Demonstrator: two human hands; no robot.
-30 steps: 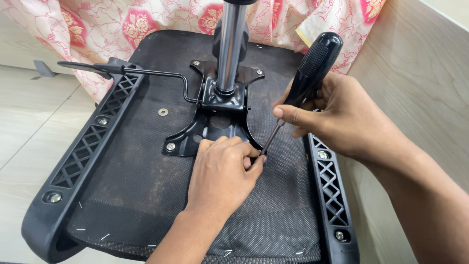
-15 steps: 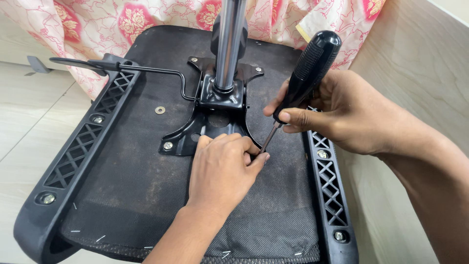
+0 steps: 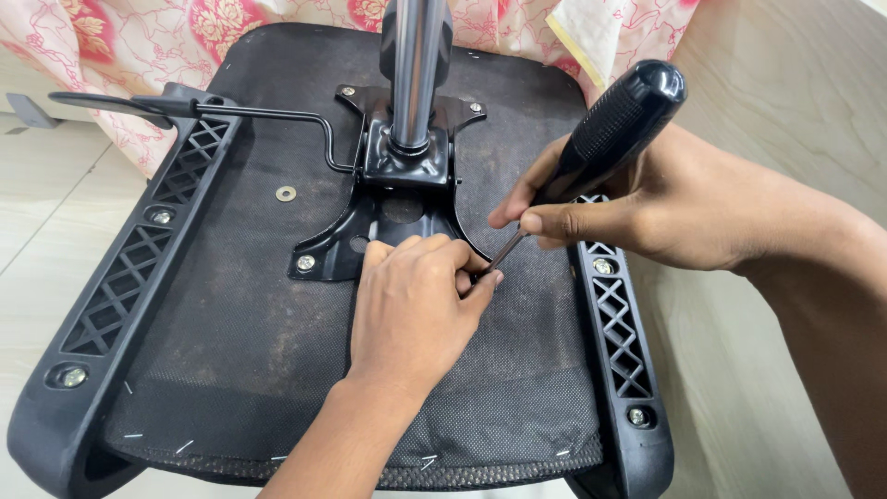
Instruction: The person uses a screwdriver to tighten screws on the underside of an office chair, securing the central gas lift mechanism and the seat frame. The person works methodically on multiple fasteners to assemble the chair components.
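Both hands busy: right hand [image 3: 647, 208] grips screwdriver [image 3: 605, 139]; left hand [image 3: 411, 310] curled over bracket [image 3: 370, 236], hiding the tip

Pale tiled floor [image 3: 37, 231], floral pink cloth [image 3: 139, 37], light wooden panel [image 3: 795, 111].

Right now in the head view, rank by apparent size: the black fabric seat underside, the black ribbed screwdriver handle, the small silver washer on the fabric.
1. Black fabric seat underside, by far the largest.
2. Black ribbed screwdriver handle, though it sits nearer the camera.
3. Small silver washer, the smallest.
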